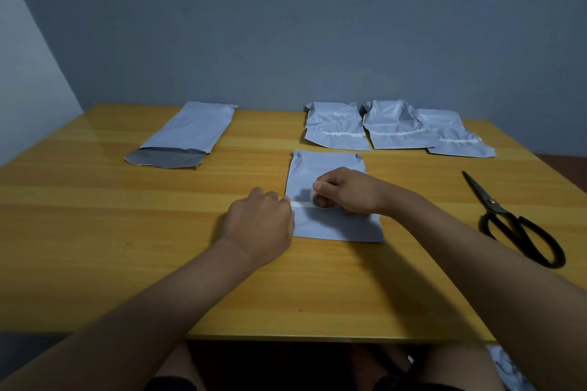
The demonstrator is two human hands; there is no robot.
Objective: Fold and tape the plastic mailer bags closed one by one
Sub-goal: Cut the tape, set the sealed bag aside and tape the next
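Tabletop [127,232]: mailer [330,225] lengthwise away

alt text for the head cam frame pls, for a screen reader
Over a folded mailer bag on a wooden table, the right hand holds a tape roll while the left hand pins the tape's free end at the bag's left edge. Three taped bags lie behind, an unfolded bag far left, black scissors right.

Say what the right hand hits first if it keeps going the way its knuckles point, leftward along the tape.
Probably the left hand, which pins the tape end at the folded mailer edge. The right hand holds the tape roll; only a short tape strip separates them.
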